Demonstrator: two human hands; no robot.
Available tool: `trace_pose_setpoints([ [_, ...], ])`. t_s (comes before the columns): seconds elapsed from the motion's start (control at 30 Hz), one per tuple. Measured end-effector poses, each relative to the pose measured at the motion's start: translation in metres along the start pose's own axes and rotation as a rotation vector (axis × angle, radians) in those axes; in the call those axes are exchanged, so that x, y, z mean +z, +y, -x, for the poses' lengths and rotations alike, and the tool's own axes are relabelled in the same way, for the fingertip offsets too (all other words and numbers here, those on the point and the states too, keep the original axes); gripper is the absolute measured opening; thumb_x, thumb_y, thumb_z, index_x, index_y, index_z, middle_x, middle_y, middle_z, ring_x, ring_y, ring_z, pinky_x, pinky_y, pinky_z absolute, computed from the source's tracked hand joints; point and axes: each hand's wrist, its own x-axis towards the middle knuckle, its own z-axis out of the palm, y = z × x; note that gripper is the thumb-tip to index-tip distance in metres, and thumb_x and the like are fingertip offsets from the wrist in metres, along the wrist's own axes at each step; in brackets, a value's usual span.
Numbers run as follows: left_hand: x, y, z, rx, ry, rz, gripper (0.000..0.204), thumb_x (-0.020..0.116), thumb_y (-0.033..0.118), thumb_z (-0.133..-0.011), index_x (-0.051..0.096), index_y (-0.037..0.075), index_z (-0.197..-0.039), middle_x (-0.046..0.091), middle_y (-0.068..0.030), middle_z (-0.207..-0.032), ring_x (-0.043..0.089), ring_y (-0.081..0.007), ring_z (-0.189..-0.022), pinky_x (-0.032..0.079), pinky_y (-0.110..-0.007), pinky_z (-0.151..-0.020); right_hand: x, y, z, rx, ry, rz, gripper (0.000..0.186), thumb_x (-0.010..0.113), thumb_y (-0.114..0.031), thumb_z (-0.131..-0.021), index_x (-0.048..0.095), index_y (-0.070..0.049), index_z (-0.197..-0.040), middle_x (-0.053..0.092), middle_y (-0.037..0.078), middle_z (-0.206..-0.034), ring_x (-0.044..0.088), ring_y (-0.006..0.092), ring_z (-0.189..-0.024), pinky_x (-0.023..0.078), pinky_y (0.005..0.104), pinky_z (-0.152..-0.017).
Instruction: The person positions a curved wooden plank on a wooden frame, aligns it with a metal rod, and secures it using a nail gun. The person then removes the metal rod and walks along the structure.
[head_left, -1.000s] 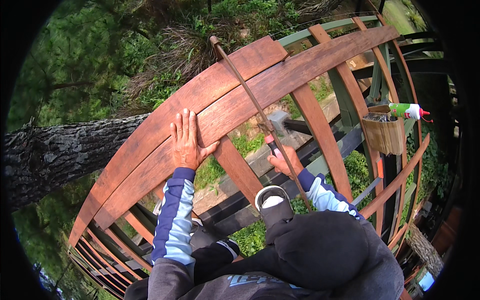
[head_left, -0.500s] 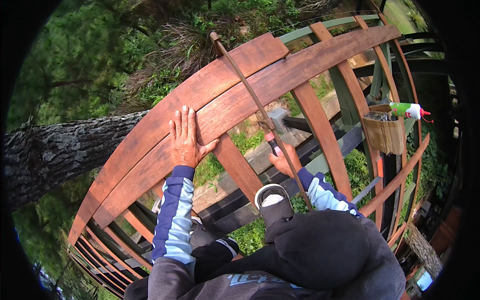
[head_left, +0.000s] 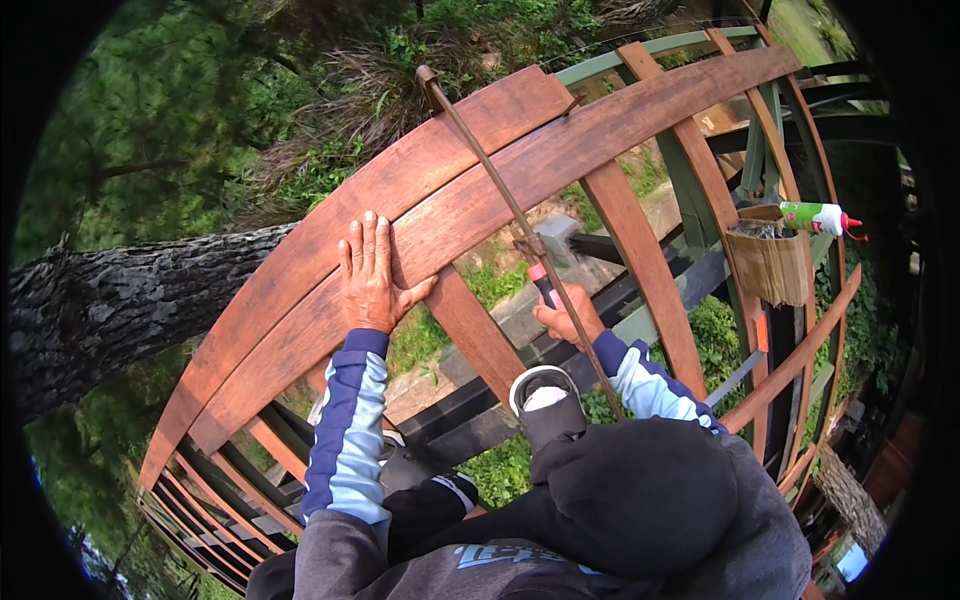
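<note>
Two long reddish-brown wooden boards, an outer board (head_left: 400,165) and an inner board (head_left: 470,215), lie side by side across the frame. A long rusty bar clamp (head_left: 487,165) spans both, its far jaw at the outer board's far edge. My right hand (head_left: 573,318) is closed round the clamp's red and black screwdriver-like handle (head_left: 541,280), beside the bar. My left hand (head_left: 371,285) lies flat across the boards near their seam, fingers stretched out and thumb apart. Part of my right hand's grip is hidden behind the bar.
Below the boards run wooden crosspieces (head_left: 640,260) and dark beams, with gaps showing plants and ground. At right, a cut cardboard box (head_left: 768,265) carries a green and white glue bottle (head_left: 812,218). A tree trunk (head_left: 150,290) stands left. My shoe (head_left: 545,405) rests between crosspieces.
My right hand and the clamp handle have shifted and turned slightly. My left hand stays flat in the same place on the boards.
</note>
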Motion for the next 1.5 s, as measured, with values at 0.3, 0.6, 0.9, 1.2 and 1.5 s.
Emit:
trace_pose_setpoints([
  [0.3,-0.004,0.002,-0.003,-0.059,-0.070,0.005,0.116,0.067,0.074,-0.066,0.026,0.007,-0.152,0.021,-0.0147,-0.159,0.014,-0.0305,-0.148,0.010,-0.048,-0.120,-0.001,0.010,0.000,-0.132,0.064,0.185,0.028,0.070,-0.024,-0.086,0.061,0.000,-0.096,0.056,0.004,-0.066,0.056,0.0134,-0.062,0.046,0.0301,-0.058],
  [0.6,-0.006,0.002,-0.003,-0.085,-0.078,0.048,0.118,0.066,0.076,-0.064,0.025,0.009,-0.153,0.018,-0.0155,-0.160,0.012,-0.0326,-0.148,0.007,-0.049,-0.119,-0.058,-0.035,-0.040,-0.475,0.491,0.226,0.025,0.055,-0.019,-0.099,0.061,0.003,-0.109,0.061,0.006,-0.075,0.057,0.0103,-0.060,0.047,0.0256,-0.055],
  [0.9,-0.008,0.003,-0.005,-0.092,-0.079,0.057,0.116,0.070,0.071,-0.064,0.026,0.010,-0.152,0.018,-0.0158,-0.159,0.014,-0.0325,-0.148,0.008,-0.047,-0.120,-0.103,-0.159,-0.133,-0.981,0.668,0.605,0.022,0.060,-0.012,-0.094,0.063,0.000,-0.112,0.066,0.014,-0.090,0.065,0.0245,-0.074,0.052,0.0340,-0.064],
  [1.2,-0.007,0.003,-0.003,-0.087,-0.066,0.038,0.116,0.071,0.069,-0.063,0.026,0.010,-0.153,0.019,-0.0145,-0.160,0.016,-0.0317,-0.148,0.010,-0.047,-0.120,-0.109,-0.177,-0.136,-0.918,0.548,0.727,0.013,0.063,-0.009,-0.089,0.068,0.002,-0.094,0.068,0.018,-0.089,0.067,0.0330,-0.079,0.053,0.0374,-0.069],
  [1.5,-0.007,0.003,-0.004,-0.074,-0.040,0.025,0.116,0.071,0.070,-0.063,0.028,0.010,-0.152,0.021,-0.0151,-0.159,0.018,-0.0323,-0.147,0.011,-0.046,-0.120,-0.108,-0.178,-0.137,-0.918,0.568,0.761,0.012,0.063,-0.008,-0.087,0.068,0.002,-0.092,0.069,0.018,-0.087,0.067,0.0334,-0.075,0.053,0.0372,-0.067],
])
